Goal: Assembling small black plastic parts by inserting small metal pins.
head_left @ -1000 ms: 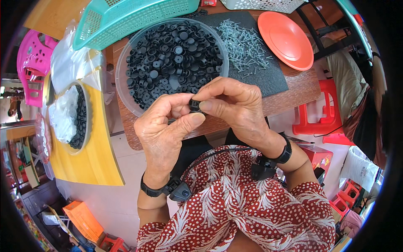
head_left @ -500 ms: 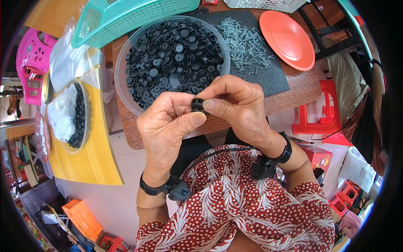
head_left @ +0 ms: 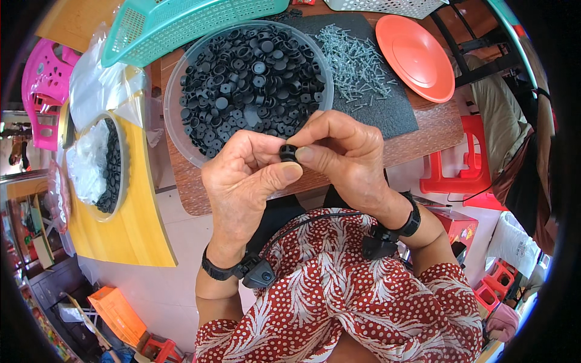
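One pink plastic chair with cut-out holes (head_left: 45, 91) stands at the far left, beside clear plastic sheets (head_left: 100, 91) lying on a yellow wooden table (head_left: 142, 236). On that same table, a round translucent tub (head_left: 126, 160) holds black pieces and a crumpled clear bag (head_left: 88, 166). Next comes a teal perforated plastic basket (head_left: 200, 30), behind a large round clear plastic tub (head_left: 171, 121) full of black plastic pieces (head_left: 224, 78), on a brown wood-grain table (head_left: 190, 193). Just in front of this tub, the left hand (head_left: 239, 175) has thumb and forefinger nearly closed, pinching a small round black plastic part (head_left: 287, 155) that sits between both hands' fingertips. The right hand (head_left: 348, 151) grips its other side, thumb and forefinger drawn together. Beyond lie silver metal screws (head_left: 354, 60) on a dark grey rectangular mat (head_left: 393, 115), then a round orange plastic plate (head_left: 417, 57) and a red plastic stool (head_left: 460, 166).
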